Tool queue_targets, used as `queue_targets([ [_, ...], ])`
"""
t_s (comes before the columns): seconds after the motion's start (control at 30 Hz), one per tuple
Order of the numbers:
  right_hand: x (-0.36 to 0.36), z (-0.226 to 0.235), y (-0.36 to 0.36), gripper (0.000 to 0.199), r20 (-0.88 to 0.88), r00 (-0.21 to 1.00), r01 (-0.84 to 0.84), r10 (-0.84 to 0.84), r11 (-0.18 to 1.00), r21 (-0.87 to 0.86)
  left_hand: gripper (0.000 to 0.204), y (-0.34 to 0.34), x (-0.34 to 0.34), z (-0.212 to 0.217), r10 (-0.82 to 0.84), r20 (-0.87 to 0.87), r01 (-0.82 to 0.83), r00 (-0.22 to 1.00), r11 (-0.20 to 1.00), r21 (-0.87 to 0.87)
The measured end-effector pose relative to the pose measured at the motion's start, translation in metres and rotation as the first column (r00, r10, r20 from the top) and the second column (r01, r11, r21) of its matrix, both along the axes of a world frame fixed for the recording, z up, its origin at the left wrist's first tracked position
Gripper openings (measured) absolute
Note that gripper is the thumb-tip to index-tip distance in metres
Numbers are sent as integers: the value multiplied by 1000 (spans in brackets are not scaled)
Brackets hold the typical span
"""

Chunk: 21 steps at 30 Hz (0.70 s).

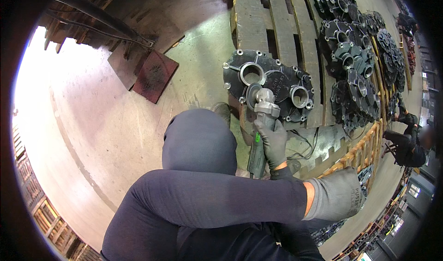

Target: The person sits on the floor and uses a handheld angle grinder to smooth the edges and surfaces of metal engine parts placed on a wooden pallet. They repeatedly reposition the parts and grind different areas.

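Observation:
My right hand (275, 142), in a dark grey work glove, grips the green body of an angle grinder (257, 156). Its metal head and disc (252, 96) are at a dark cast-metal housing cover (279, 82), beside the larger machined bore; whether the disc touches cannot be told. The cover has two bright round bores and bolt bosses along its rim, and lies over the end of a wooden pallet (251, 21). My left arm crosses over the right one. Its hand (336, 194), in a lighter grey glove, is away from the grinder, fingers turned out of sight.
Several similar castings (348, 58) are stacked on the right. A dark cable (304, 150) loops beside the grinder. My bent knee (199, 141) rises at the centre. A reddish plate (155, 76) lies on the floor at upper left. Another person (410, 143) is at far right.

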State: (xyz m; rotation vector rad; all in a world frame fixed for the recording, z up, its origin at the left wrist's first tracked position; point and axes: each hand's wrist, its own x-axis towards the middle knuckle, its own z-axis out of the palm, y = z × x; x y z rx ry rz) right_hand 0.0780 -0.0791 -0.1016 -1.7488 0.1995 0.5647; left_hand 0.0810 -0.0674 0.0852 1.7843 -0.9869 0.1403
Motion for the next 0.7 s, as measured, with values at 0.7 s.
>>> queue_targets([
  [0.7, -24, -21, 17, 47, -161, 979, 175, -125, 920, 350, 15, 1, -5, -7, 85, 65, -85, 994, 996, 0],
])
